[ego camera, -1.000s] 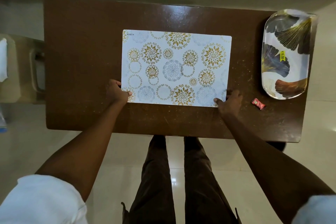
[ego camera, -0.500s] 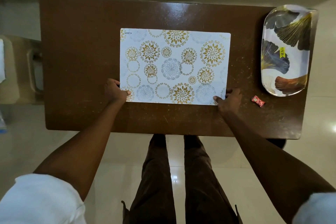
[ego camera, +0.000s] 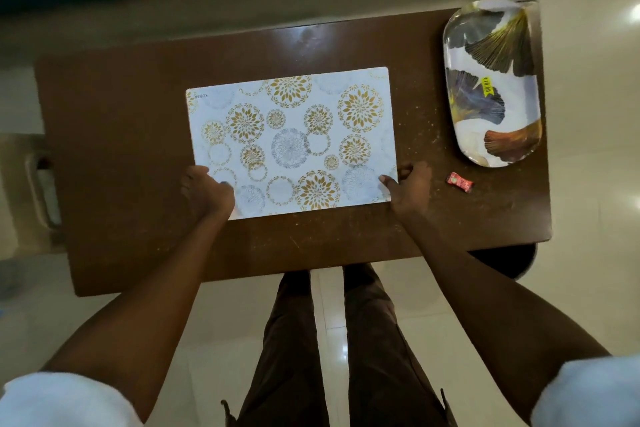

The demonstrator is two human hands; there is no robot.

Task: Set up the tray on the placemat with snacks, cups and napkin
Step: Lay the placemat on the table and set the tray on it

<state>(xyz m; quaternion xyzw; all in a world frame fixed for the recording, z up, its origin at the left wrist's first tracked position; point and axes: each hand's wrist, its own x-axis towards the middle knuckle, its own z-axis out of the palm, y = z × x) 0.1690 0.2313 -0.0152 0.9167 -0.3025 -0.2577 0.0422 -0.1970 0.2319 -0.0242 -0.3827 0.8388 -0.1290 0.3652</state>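
Left hand (ego camera: 204,194) farther onto placemat (ego camera: 294,135); right hand (ego camera: 410,189) opposite; fingers (ego camera: 407,172) pinching its near corners.

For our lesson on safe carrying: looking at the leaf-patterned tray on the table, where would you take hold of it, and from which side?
Probably by the raised rim on the tray's long sides, reaching from its near short end by the red wrapper. It lies flat, lengthwise away from the person, so only the rim offers a hold.

1 white gold-patterned rectangular placemat (ego camera: 294,139) lies flat on brown wooden table (ego camera: 121,132); left hand (ego camera: 206,192) and right hand (ego camera: 408,189) grip its 2 near corners.
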